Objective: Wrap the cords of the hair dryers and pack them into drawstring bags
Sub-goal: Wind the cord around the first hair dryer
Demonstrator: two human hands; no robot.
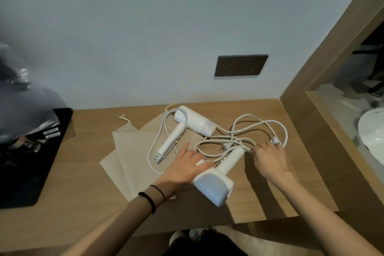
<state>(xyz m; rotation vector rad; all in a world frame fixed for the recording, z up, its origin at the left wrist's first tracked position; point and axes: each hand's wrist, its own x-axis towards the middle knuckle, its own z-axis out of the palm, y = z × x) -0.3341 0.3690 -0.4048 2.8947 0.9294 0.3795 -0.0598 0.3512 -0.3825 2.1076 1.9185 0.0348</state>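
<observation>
Near hair dryer [214, 188]: white, with a blocky head toward the person and a round handle pointing away into the tangle. It is sitting at the front of the desk [270, 193], by the right edge of the drawstring bags [128, 151].
Far hair dryer [193, 120]: white, handle angling down-left, lying on the bags near the wall.
Cords [259, 129]: white, unwrapped, looping in a loose tangle across the desk.
Drawstring bags: beige cloth, lying flat and overlapping.
Left hand [187, 164]: fingers lying straight and together, resting against the near dryer's front end, gripping nothing.
Right hand [270, 158]: fingers bending down onto the cords at the handle's end. I cannot tell whether they are pinching one.
</observation>
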